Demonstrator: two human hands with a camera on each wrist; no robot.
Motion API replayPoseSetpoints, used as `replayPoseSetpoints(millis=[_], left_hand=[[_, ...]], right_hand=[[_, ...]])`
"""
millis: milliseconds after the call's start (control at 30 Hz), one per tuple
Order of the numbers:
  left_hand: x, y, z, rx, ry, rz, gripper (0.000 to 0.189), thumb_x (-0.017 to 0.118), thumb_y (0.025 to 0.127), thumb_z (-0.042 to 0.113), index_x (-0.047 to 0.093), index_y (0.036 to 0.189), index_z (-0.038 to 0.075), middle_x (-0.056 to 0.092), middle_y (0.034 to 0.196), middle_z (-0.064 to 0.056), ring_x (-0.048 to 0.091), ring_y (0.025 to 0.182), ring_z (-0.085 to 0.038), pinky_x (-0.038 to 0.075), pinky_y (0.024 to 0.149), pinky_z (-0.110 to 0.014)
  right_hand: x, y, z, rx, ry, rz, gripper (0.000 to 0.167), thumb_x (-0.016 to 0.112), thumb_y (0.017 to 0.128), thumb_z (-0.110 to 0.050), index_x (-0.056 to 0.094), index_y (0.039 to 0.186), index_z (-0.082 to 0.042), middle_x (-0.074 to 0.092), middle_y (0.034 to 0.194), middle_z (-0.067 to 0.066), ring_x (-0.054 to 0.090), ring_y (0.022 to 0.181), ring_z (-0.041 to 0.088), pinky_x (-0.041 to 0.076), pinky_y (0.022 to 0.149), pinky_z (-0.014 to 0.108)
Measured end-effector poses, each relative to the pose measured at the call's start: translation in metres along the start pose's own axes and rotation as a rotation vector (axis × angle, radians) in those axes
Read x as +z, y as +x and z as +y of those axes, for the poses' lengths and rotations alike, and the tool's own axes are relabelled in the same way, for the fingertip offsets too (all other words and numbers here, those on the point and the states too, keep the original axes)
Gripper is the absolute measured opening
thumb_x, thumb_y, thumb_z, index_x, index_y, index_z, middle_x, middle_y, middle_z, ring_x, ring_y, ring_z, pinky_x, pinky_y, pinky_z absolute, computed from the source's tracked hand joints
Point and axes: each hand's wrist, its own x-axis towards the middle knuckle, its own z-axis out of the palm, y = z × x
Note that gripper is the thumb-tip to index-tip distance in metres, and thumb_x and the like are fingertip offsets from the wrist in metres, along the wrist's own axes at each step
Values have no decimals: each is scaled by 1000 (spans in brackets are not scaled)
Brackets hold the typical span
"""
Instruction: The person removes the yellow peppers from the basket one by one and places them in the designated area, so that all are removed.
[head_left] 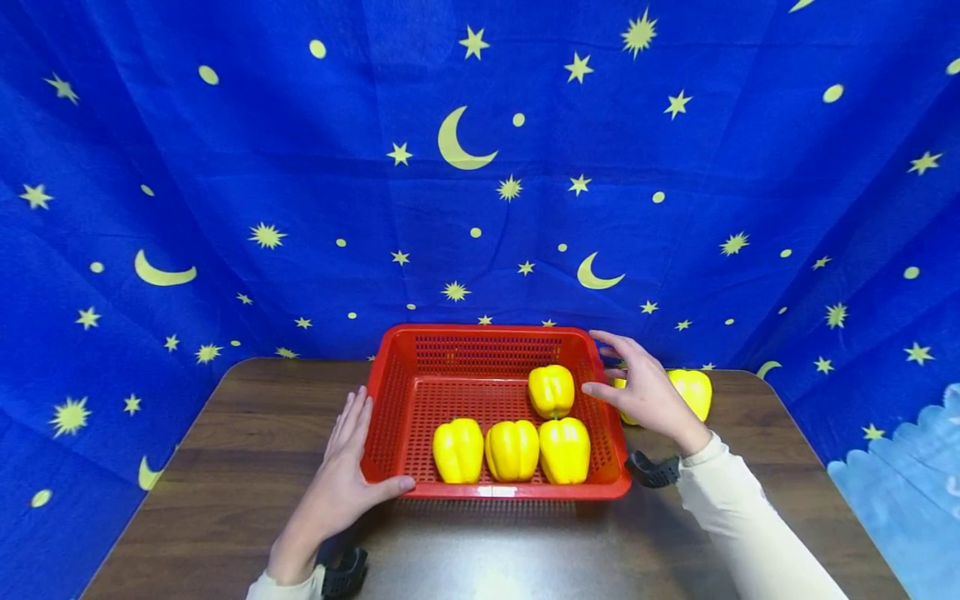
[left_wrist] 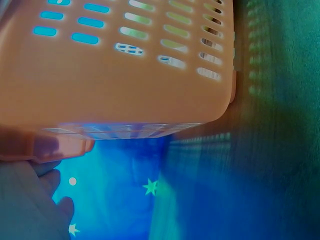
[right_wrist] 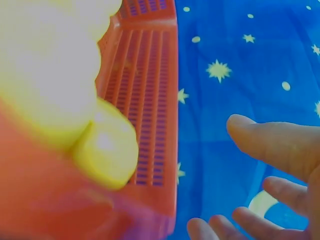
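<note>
Red perforated plastic makes up the rectangular basket (head_left: 450,392) that sits between the two hands on the brown wood-grain bench (head_left: 262,433). The left hand (head_left: 345,475) lies along its outer side, straight fingers by the wall and thumb stretched to the near rim. Across from it, the right hand (head_left: 641,383) hovers by the opposite rim, thumb and fingers spread apart, holding nothing. Just inward of the right thumb, inside the basket, is one glossy yellow bell pepper (head_left: 551,390); a row of three more yellow bell peppers (head_left: 512,450) lies nearer the person, between the hands. Outside the basket, another blocky yellow pepper (head_left: 692,393) lies partly hidden behind the right hand. Beyond both hands hangs a blue star-and-moon cloth (head_left: 360,200).
</note>
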Motion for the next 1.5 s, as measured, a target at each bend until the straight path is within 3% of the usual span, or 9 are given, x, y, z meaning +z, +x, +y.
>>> replayPoseSetpoints(millis=[367,633,1033,1500], left_hand=[[1,-1,-2,15,4,3,123,89,71,44,15,160,3,3,169,-7,1,153,-36,17,109,-76],[0,1,-2,-9,11,-4,124,89,71,46,14,161,6,3,169,-5,0,154,-33,18,110,-75],[0,1,-2,8,12,2,123,89,71,46,17,160,1,4,169,-8,1,153,-36,17,110,-76],[0,1,0,-3,17,1,123,88,71,48,16,160,3,4,169,-8,1,153,-36,17,110,-75]], right_hand=[[20,21,-7,63,-14,-56,73,79,87,-17,42,149,-3,47,146,25,58,122,43,52,95,54],[33,31,-12,92,-36,-78,69,77,89,-20,45,147,0,52,143,25,55,125,43,46,102,56],[53,41,-13,145,-167,-181,71,73,91,-27,42,148,1,50,143,27,49,129,43,40,108,55],[64,49,-14,212,-289,-259,74,76,90,-26,42,147,4,53,136,28,51,125,40,43,107,52]])
